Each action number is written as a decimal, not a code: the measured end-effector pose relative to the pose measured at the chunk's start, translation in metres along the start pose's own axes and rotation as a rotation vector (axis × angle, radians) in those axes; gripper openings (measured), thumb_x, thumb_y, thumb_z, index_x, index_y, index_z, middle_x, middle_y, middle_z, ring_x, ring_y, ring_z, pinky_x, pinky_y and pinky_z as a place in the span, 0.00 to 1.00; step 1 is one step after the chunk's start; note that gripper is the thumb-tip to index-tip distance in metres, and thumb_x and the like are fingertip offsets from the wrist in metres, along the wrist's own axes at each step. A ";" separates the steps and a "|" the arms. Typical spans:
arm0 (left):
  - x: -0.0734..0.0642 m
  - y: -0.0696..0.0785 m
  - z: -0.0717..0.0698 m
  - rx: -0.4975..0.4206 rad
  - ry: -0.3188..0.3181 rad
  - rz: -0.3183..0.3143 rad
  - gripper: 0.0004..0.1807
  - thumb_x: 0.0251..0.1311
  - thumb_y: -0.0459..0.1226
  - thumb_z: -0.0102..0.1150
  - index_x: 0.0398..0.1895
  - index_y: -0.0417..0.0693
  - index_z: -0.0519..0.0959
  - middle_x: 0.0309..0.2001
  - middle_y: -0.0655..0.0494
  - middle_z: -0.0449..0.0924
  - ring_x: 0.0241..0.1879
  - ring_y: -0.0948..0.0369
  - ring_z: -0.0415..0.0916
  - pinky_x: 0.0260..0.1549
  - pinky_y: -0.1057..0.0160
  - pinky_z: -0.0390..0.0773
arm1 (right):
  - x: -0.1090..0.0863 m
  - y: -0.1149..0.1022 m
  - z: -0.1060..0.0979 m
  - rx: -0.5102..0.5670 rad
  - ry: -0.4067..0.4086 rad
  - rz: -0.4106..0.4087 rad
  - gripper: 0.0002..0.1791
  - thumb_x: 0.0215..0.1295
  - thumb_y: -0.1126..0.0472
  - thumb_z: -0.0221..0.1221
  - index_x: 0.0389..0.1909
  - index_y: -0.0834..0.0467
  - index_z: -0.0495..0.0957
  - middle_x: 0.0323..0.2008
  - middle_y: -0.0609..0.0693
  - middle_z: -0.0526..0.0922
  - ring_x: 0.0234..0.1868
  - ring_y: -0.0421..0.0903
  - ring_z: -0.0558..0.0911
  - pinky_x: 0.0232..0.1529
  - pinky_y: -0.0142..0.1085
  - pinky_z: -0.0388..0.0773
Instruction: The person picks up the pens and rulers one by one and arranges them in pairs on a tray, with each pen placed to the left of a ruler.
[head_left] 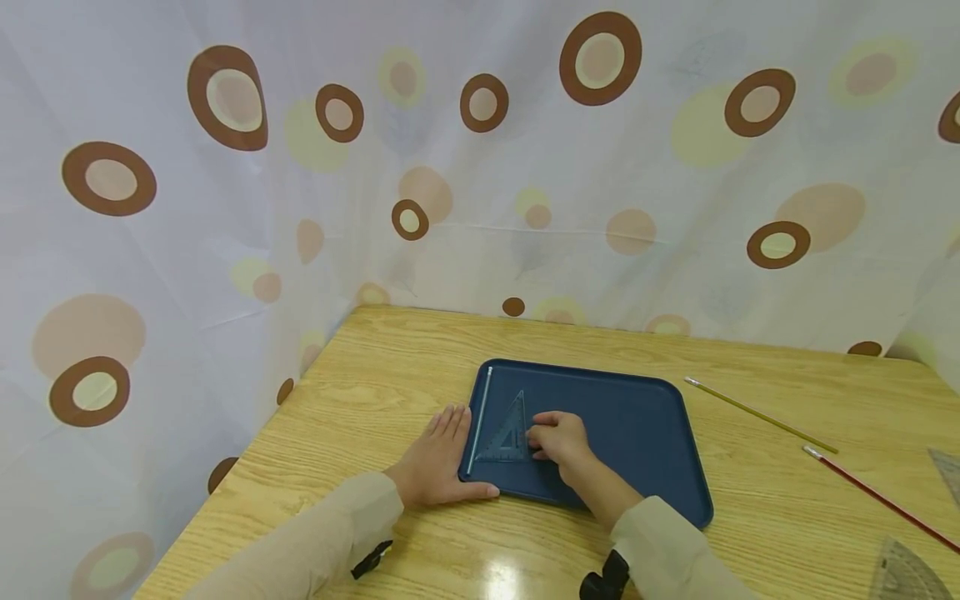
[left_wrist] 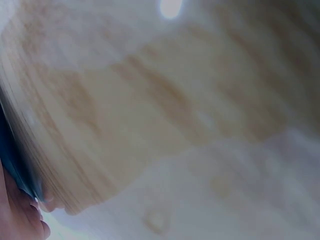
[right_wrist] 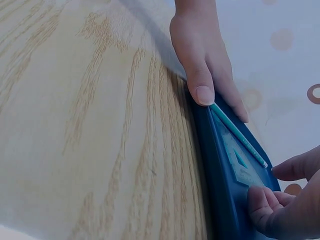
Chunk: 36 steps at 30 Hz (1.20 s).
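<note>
One tray (head_left: 637, 417). Three pencils — one (head_left: 478, 421) on the tray, a yellow one (head_left: 757, 414) and a red one (head_left: 877, 497) on the tabletop (head_left: 375, 375). Three set squares — one (head_left: 510, 433) on the tray, two (head_left: 948, 471) (head_left: 903, 575) at the right edge.

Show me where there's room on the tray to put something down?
The tray's right half, past the right hand, is bare. Its left edge is crowded: pencil, set square, and the left hand against the rim.

On the wooden counter (head_left: 375, 392) sits a dark blue tray (head_left: 637, 425). The left hand (head_left: 438, 458) lies flat against its left edge, while the right hand (head_left: 558, 437) presses a clear set square (head_left: 510, 433) beside a pale pencil (head_left: 480, 417) inside.
</note>
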<state>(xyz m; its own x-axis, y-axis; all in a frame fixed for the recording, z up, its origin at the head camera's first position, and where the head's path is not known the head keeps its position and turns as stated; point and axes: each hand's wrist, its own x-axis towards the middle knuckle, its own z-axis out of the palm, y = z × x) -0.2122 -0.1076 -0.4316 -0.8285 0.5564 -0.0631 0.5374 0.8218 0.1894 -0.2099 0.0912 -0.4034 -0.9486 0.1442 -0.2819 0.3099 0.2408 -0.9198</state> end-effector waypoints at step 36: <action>0.000 -0.001 0.001 0.006 -0.008 0.004 0.62 0.50 0.73 0.41 0.72 0.35 0.40 0.73 0.39 0.39 0.73 0.47 0.36 0.71 0.51 0.46 | 0.002 0.007 -0.045 -0.037 -0.017 -0.121 0.14 0.63 0.67 0.53 0.49 0.69 0.73 0.35 0.53 0.79 0.35 0.45 0.78 0.34 0.35 0.78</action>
<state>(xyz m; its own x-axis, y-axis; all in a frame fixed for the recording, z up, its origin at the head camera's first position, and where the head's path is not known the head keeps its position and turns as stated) -0.2128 -0.1083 -0.4328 -0.8248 0.5610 -0.0704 0.5419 0.8200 0.1842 -0.2071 0.1362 -0.3984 -0.9801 0.0953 -0.1741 0.1946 0.2906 -0.9368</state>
